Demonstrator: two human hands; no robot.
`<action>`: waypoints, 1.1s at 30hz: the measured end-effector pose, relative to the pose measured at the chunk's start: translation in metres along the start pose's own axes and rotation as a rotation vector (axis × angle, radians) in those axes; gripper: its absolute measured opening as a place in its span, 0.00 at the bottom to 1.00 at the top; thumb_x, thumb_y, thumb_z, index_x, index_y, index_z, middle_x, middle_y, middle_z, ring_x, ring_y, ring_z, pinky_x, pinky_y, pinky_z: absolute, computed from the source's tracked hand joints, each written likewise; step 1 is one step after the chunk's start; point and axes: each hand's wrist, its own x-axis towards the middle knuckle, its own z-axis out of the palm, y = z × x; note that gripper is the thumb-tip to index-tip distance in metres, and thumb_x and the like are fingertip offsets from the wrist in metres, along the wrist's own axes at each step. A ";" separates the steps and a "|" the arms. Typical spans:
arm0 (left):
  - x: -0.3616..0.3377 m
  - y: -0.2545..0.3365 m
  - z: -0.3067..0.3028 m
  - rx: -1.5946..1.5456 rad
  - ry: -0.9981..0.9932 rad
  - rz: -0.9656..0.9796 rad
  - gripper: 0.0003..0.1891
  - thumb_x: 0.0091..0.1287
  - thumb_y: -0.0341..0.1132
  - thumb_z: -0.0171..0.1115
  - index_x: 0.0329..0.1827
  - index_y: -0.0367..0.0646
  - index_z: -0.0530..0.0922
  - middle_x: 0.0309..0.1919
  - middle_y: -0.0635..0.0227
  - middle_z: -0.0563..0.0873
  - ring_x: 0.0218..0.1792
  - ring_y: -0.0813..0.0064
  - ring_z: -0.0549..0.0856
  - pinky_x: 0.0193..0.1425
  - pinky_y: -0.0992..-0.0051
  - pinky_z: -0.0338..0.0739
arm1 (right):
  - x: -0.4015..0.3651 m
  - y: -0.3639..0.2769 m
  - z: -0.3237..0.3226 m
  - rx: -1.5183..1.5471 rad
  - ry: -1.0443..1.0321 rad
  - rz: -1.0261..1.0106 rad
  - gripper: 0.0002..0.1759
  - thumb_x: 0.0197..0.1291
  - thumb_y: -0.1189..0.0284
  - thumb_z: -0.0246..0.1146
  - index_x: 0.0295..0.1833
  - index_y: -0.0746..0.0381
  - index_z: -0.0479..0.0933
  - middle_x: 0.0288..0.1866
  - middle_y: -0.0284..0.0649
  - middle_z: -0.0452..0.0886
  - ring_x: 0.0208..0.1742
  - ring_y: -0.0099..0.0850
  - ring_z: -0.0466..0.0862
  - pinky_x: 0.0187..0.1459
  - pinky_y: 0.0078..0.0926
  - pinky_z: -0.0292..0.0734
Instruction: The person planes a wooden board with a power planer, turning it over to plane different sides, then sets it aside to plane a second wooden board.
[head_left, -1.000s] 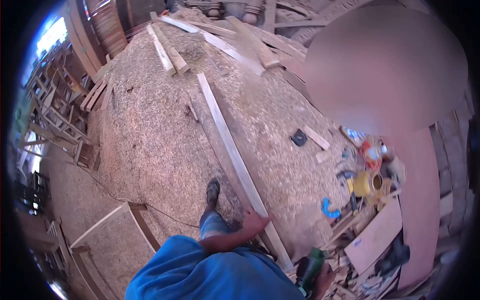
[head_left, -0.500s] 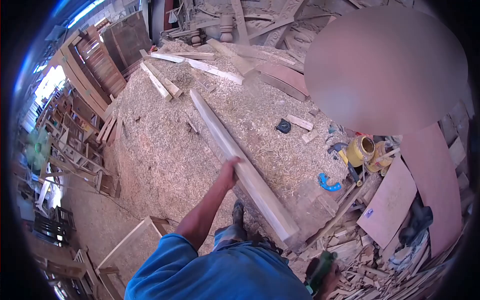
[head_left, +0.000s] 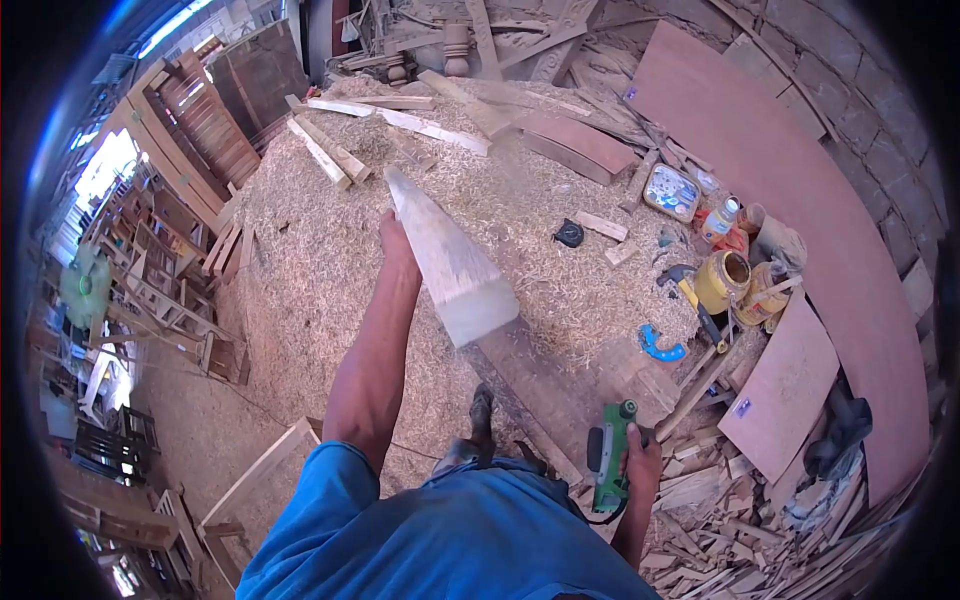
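Observation:
A pale squared wooden post (head_left: 450, 255) is tilted, its near end raised towards me over the workbench plank (head_left: 540, 390). My left hand (head_left: 396, 240) grips it along its left edge, near the far part; the fingers are partly hidden behind the wood. My right hand (head_left: 642, 462) is wrapped round a green electric planer (head_left: 610, 460), held off to the right of the plank and apart from the post.
Shavings (head_left: 310, 270) cover the floor. To the right are a tape measure (head_left: 568, 233), a hammer (head_left: 702, 315), a blue curved handle (head_left: 660, 344), a yellow container (head_left: 722, 280) and a bottle (head_left: 720, 218). Offcuts (head_left: 720, 500) lie lower right; sawn lengths (head_left: 430, 130) lie ahead.
The post's near end has risen off the plank and moved away from me. My left hand has moved forward along it. The planer has come up into fuller view. A large blurred shape upper right is gone.

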 end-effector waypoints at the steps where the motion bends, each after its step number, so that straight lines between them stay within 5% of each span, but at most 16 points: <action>1: 0.019 -0.001 -0.006 0.016 0.024 0.053 0.29 0.82 0.53 0.38 0.61 0.37 0.80 0.50 0.49 0.90 0.49 0.49 0.89 0.61 0.51 0.85 | 0.004 -0.002 0.002 -0.016 -0.027 0.003 0.22 0.76 0.53 0.70 0.48 0.64 0.81 0.21 0.33 0.76 0.15 0.23 0.74 0.17 0.28 0.68; 6: 0.066 -0.006 -0.021 0.069 0.033 0.156 0.24 0.83 0.44 0.37 0.60 0.37 0.79 0.52 0.47 0.89 0.52 0.48 0.89 0.64 0.49 0.85 | 0.021 -0.004 0.013 -0.045 -0.104 0.012 0.23 0.77 0.53 0.69 0.56 0.64 0.85 0.21 0.32 0.76 0.15 0.23 0.74 0.17 0.27 0.68; 10: -0.028 -0.003 0.078 0.122 0.287 0.171 0.24 0.84 0.44 0.38 0.60 0.37 0.79 0.53 0.47 0.89 0.52 0.48 0.89 0.63 0.48 0.86 | 0.028 0.000 0.013 -0.060 -0.123 0.044 0.23 0.77 0.53 0.70 0.58 0.64 0.84 0.22 0.33 0.77 0.15 0.23 0.74 0.17 0.26 0.69; 15: 0.008 -0.006 0.043 0.075 0.200 0.115 0.23 0.85 0.45 0.39 0.61 0.38 0.79 0.52 0.48 0.89 0.51 0.49 0.89 0.62 0.47 0.86 | 0.030 0.006 0.012 -0.075 -0.126 0.075 0.24 0.76 0.53 0.71 0.57 0.64 0.83 0.22 0.33 0.77 0.15 0.24 0.75 0.17 0.27 0.70; 18: 0.005 -0.005 0.027 0.361 0.089 0.161 0.23 0.86 0.47 0.40 0.61 0.39 0.79 0.52 0.49 0.89 0.50 0.49 0.89 0.61 0.45 0.86 | 0.029 0.008 0.013 -0.059 -0.090 0.033 0.25 0.72 0.50 0.74 0.39 0.63 0.79 0.20 0.33 0.75 0.14 0.23 0.74 0.15 0.26 0.69; 21: -0.007 0.001 0.031 0.423 0.021 0.075 0.25 0.83 0.52 0.48 0.64 0.39 0.79 0.52 0.48 0.89 0.52 0.48 0.89 0.62 0.44 0.87 | 0.032 0.000 0.011 -0.108 -0.110 0.090 0.25 0.73 0.50 0.73 0.42 0.65 0.82 0.25 0.39 0.82 0.21 0.30 0.81 0.24 0.33 0.77; 22: -0.014 0.002 0.033 0.341 0.036 -0.001 0.27 0.82 0.55 0.52 0.65 0.39 0.79 0.53 0.48 0.89 0.53 0.48 0.90 0.63 0.44 0.87 | 0.049 0.027 0.008 -0.163 -0.044 -0.097 0.26 0.74 0.50 0.72 0.46 0.65 0.83 0.25 0.38 0.81 0.20 0.28 0.79 0.23 0.32 0.75; 24: -0.022 0.007 0.001 0.208 0.120 -0.224 0.36 0.71 0.58 0.69 0.71 0.40 0.77 0.56 0.47 0.88 0.55 0.45 0.89 0.63 0.41 0.87 | 0.098 0.099 0.017 -0.223 0.034 -0.502 0.27 0.76 0.48 0.69 0.54 0.65 0.85 0.24 0.34 0.79 0.20 0.23 0.74 0.21 0.29 0.70; 25: -0.004 -0.008 -0.042 0.311 0.277 -0.148 0.36 0.67 0.54 0.74 0.72 0.39 0.78 0.58 0.47 0.88 0.54 0.45 0.89 0.61 0.40 0.88 | 0.100 0.092 0.023 -0.213 0.014 -0.470 0.29 0.75 0.47 0.69 0.55 0.66 0.85 0.25 0.34 0.79 0.20 0.24 0.74 0.23 0.30 0.70; 27: -0.033 -0.004 -0.073 0.396 0.288 -0.363 0.36 0.64 0.49 0.78 0.70 0.37 0.79 0.52 0.49 0.90 0.49 0.51 0.91 0.57 0.46 0.90 | 0.121 0.101 0.031 -0.178 -0.038 -0.415 0.31 0.75 0.45 0.68 0.56 0.66 0.86 0.26 0.34 0.80 0.20 0.27 0.74 0.24 0.34 0.72; 28: -0.046 -0.004 -0.101 0.508 0.277 -0.390 0.34 0.63 0.48 0.79 0.67 0.36 0.80 0.49 0.51 0.91 0.47 0.53 0.91 0.55 0.47 0.90 | 0.095 0.049 0.042 -0.242 -0.064 -0.232 0.28 0.76 0.49 0.68 0.54 0.67 0.84 0.31 0.39 0.84 0.27 0.32 0.80 0.28 0.36 0.76; 29: -0.072 -0.005 -0.112 0.559 0.341 -0.451 0.21 0.68 0.46 0.76 0.54 0.39 0.83 0.43 0.54 0.90 0.40 0.54 0.90 0.49 0.48 0.91 | 0.061 -0.004 0.040 -0.316 -0.066 -0.043 0.25 0.76 0.53 0.68 0.52 0.68 0.83 0.37 0.44 0.88 0.33 0.38 0.86 0.33 0.38 0.81; 32: -0.141 -0.010 -0.179 0.984 0.507 -0.353 0.24 0.69 0.45 0.75 0.58 0.36 0.84 0.45 0.54 0.90 0.41 0.58 0.90 0.46 0.56 0.88 | 0.103 0.056 0.055 -0.149 -0.081 -0.159 0.31 0.75 0.45 0.67 0.59 0.65 0.83 0.29 0.38 0.82 0.20 0.29 0.77 0.21 0.30 0.72; 33: -0.163 -0.006 -0.205 1.183 0.519 -0.336 0.25 0.68 0.45 0.74 0.60 0.34 0.85 0.45 0.54 0.91 0.43 0.60 0.90 0.47 0.58 0.86 | 0.112 0.070 0.061 -0.113 -0.036 -0.261 0.33 0.75 0.45 0.68 0.65 0.66 0.80 0.36 0.43 0.86 0.21 0.29 0.78 0.21 0.31 0.72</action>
